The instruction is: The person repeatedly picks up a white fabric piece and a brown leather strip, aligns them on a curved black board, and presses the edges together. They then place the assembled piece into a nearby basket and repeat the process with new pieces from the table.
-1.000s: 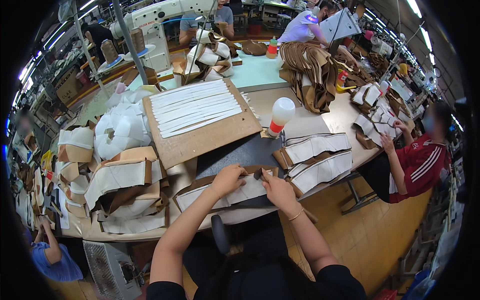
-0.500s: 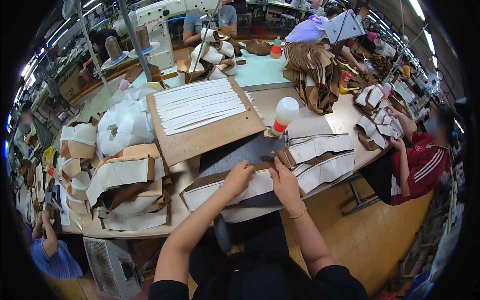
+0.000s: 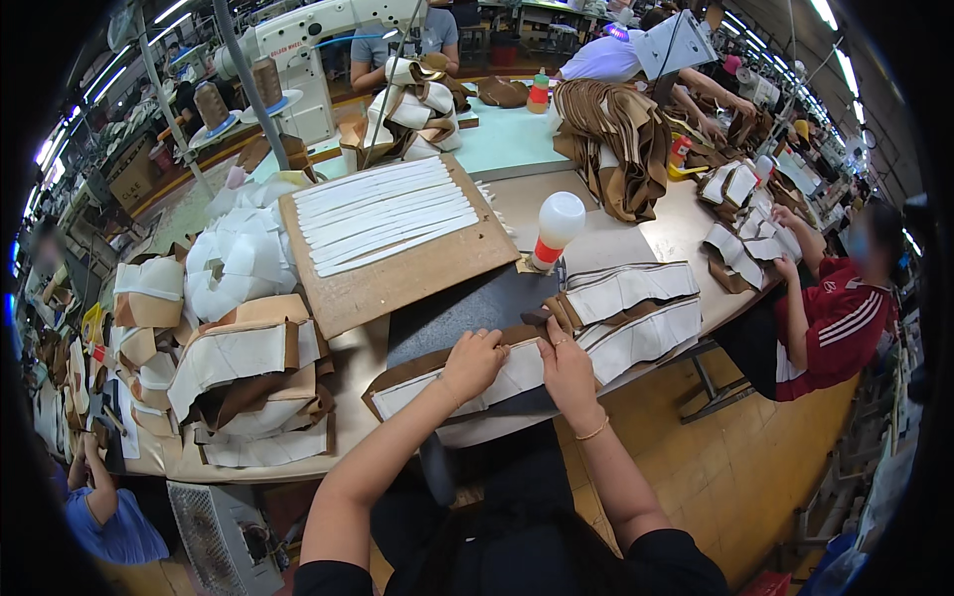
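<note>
A long brown leather-like strip with white backing (image 3: 522, 369) lies along the near edge of the table in front of me. My left hand (image 3: 474, 366), fingers bent together, presses on its upper brown edge near the middle. At the strip's right end, my right hand (image 3: 569, 372) pinches the same edge between thumb and fingers. A small dark brown tip (image 3: 535, 318) sticks out beside my right fingertips; I cannot tell whether it belongs to the strip. More white-backed brown pieces (image 3: 636, 333) lie stacked just right of my right hand.
A white bottle with a red band (image 3: 556, 228) stands upside down beyond my hands. A tilted brown board (image 3: 373, 308) carries white strips (image 3: 388, 214). Piled panels (image 3: 248, 363) sit at left, hanging brown pieces (image 3: 611, 139) at the back. A co-worker in red (image 3: 830, 313) sits at right.
The view has shifted slightly. Both hands stay on the strip's upper edge, with only small finger movement; the strip has barely moved.
</note>
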Action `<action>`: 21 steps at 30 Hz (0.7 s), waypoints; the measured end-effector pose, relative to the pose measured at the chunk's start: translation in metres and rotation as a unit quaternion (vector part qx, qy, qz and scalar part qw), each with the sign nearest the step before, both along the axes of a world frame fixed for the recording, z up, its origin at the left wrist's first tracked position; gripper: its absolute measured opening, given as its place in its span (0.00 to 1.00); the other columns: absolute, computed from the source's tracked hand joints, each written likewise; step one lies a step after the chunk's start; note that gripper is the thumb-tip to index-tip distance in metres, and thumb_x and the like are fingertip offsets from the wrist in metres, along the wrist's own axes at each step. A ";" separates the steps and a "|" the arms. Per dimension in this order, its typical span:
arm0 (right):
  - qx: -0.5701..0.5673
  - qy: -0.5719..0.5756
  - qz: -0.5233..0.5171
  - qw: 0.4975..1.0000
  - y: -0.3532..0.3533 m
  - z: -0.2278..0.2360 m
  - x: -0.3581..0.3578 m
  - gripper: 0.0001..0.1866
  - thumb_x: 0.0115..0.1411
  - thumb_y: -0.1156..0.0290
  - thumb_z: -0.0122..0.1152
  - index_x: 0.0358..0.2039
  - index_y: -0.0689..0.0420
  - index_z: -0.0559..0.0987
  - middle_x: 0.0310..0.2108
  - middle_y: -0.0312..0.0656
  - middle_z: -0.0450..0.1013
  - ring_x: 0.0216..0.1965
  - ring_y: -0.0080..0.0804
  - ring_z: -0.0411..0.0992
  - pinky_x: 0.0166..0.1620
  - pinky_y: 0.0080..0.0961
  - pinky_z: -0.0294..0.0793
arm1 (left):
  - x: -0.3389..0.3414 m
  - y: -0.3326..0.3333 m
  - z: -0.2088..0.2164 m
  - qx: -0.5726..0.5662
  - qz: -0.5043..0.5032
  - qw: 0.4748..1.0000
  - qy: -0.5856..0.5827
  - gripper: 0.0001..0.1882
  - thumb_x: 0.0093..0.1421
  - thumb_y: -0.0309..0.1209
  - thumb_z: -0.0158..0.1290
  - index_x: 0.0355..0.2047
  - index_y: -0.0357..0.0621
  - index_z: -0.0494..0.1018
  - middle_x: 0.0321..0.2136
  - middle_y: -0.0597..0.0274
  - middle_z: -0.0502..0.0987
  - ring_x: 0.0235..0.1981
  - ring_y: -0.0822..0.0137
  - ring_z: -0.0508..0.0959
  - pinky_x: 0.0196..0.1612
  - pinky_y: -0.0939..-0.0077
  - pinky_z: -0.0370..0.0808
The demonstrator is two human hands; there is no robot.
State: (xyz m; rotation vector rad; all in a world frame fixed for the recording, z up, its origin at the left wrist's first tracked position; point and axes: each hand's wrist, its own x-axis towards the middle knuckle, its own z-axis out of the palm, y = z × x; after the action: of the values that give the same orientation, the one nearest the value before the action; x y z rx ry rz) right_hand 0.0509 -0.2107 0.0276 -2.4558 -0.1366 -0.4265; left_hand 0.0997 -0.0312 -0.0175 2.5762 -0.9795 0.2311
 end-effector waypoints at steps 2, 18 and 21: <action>-0.023 0.032 0.009 0.999 0.001 -0.005 -0.005 0.25 0.65 0.64 0.54 0.63 0.50 0.69 0.32 0.51 0.77 0.34 0.52 0.76 0.37 0.46 0.75 | 0.001 0.000 0.000 -0.021 0.002 0.999 0.027 0.07 0.56 0.31 0.60 0.33 0.41 0.81 0.33 0.58 0.76 0.38 0.57 0.77 0.43 0.63 0.73; -0.056 0.189 0.086 0.977 -0.002 0.011 -0.001 0.24 0.65 0.64 0.54 0.61 0.53 0.71 0.34 0.56 0.77 0.36 0.56 0.76 0.38 0.45 0.74 | -0.007 0.018 -0.003 -0.022 -0.006 1.000 -0.005 0.06 0.55 0.33 0.60 0.31 0.45 0.80 0.31 0.62 0.73 0.37 0.60 0.74 0.41 0.67 0.70; 0.002 0.115 0.057 0.992 0.006 0.020 -0.005 0.24 0.65 0.64 0.53 0.61 0.51 0.70 0.33 0.55 0.77 0.35 0.55 0.76 0.38 0.46 0.74 | -0.011 0.017 -0.001 -0.015 0.002 1.000 -0.012 0.06 0.55 0.33 0.60 0.31 0.45 0.80 0.32 0.63 0.74 0.38 0.61 0.75 0.41 0.67 0.70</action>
State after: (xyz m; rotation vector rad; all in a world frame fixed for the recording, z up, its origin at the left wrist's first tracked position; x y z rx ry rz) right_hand 0.0456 -0.2045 0.0473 -2.4583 -0.1788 -0.0924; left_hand 0.0888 -0.0137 -0.0185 2.5551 -0.9713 0.2771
